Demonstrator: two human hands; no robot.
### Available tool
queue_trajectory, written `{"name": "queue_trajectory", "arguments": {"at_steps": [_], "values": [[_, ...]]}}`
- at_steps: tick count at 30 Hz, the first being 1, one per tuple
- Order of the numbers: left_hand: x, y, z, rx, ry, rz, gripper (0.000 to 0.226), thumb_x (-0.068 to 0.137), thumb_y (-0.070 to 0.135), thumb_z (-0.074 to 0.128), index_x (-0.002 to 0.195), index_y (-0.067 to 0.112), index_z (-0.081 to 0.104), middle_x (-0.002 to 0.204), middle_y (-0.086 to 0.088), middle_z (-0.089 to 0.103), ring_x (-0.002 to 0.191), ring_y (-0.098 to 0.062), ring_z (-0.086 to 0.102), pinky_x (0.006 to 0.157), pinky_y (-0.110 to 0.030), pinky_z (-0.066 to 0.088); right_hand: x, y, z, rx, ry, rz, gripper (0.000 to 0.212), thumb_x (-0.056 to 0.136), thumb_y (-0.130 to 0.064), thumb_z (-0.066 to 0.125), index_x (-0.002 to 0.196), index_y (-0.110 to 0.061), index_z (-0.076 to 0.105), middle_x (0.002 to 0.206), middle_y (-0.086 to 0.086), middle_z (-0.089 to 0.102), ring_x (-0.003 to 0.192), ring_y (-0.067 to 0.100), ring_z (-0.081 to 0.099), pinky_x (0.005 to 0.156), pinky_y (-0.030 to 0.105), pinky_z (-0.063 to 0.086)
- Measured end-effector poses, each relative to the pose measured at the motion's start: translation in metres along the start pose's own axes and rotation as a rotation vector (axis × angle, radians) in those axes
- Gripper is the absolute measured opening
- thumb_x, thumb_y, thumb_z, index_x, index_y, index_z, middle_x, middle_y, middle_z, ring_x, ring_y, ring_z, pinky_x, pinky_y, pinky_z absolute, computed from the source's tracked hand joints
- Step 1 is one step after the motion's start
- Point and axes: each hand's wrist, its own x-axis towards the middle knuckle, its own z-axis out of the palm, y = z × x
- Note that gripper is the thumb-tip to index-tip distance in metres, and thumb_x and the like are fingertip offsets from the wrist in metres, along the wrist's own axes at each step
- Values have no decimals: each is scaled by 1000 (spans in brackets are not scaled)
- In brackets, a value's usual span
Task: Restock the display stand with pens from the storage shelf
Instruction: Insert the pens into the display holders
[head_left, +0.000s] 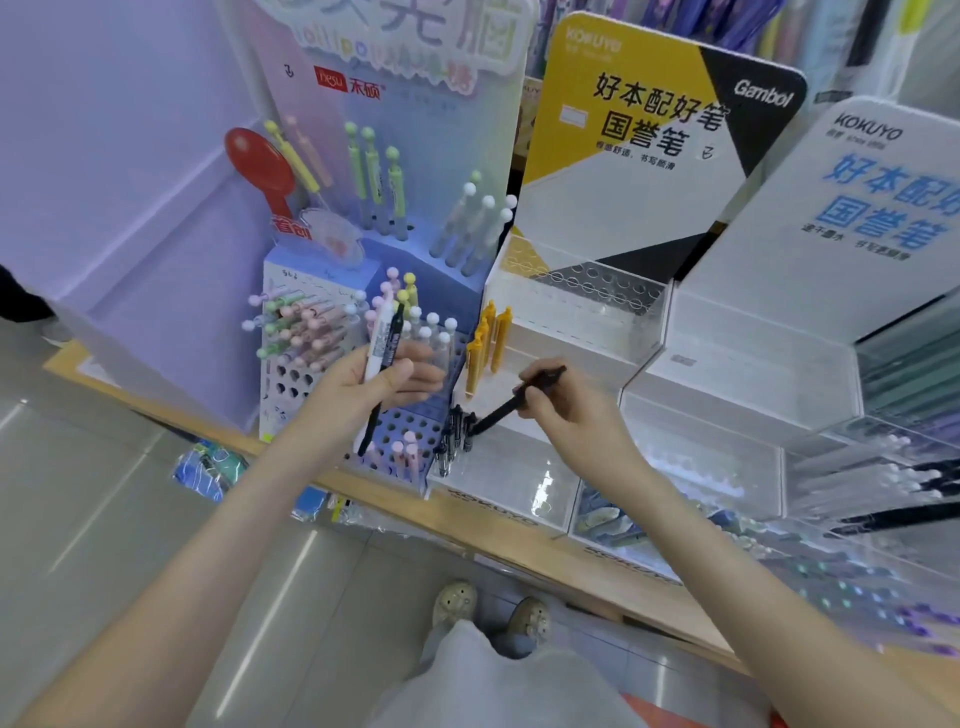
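A black pen (511, 402) is pinched at a slant in the right hand (563, 410), its tip just beside the standing black pens (454, 431) at the near left corner of the clear display stand (519, 488) marked KOKUYO. The left hand (363, 389) grips white and black pens (382, 338) above the blue pastel-pen rack (410, 421). A yellow card (623, 156) at the far side reads KOKUYO and Gambol.

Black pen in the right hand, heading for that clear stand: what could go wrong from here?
The black pen in the right hand is slanted, its tip close to the standing black pens; it may miss its hole or tip them over. The left hand grips spare pens between thumb and fingers while attention is elsewhere; one could slip out and drop.
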Motion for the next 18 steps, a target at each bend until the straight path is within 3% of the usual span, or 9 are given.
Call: {"name": "queue_trajectory", "arguments": {"at_steps": [2,5,7,9,13,18], "values": [[-4,-2,-1,-38,-2,-13,21,90,17,50,105,11,63,91,-5,75,91,-21,71,80,-26,56,0,14,11,-229,-60,-24,13,95,-13,52,107,-18,55,92,5,67,86,19,65,82,34,51],[-9,-7,-1,-72,-11,-35,22,87,18,50,104,10,62,89,-4,75,89,-20,71,79,-26,56,1,29,24,-374,-123,-42,19,97,-17,50,115,-14,53,82,-4,60,67,1,54,63,13,44],[-12,-10,-1,-83,-19,-43,23,87,19,51,105,9,62,89,-5,74,88,-20,71,79,-27,56,1,34,30,-429,-165,-60,20,98,-15,49,118,-12,51,83,-4,56,61,-3,45,58,9,37],[-15,-12,-3,-75,-32,-47,25,86,22,52,105,10,62,90,-5,74,90,-20,70,80,-27,56,1,39,36,-457,-210,-75,21,98,-15,48,119,-11,50,93,4,61,65,0,48,60,12,35],[-19,-15,-5,-77,-53,-61,25,86,21,51,106,9,61,89,-3,74,89,-18,70,80,-26,55,6,46,46,-529,-270,-73,24,99,-17,46,121,-10,51,105,13,65,90,25,60,67,23,36],[-20,-21,-4,-67,-112,-106,22,89,18,50,107,10,60,93,-5,74,93,-21,70,84,-29,56,-2,46,54,-524,-249,-87,27,99,-17,46,123,-6,41,112,15,65,96,32,62,77,37,48]]}}
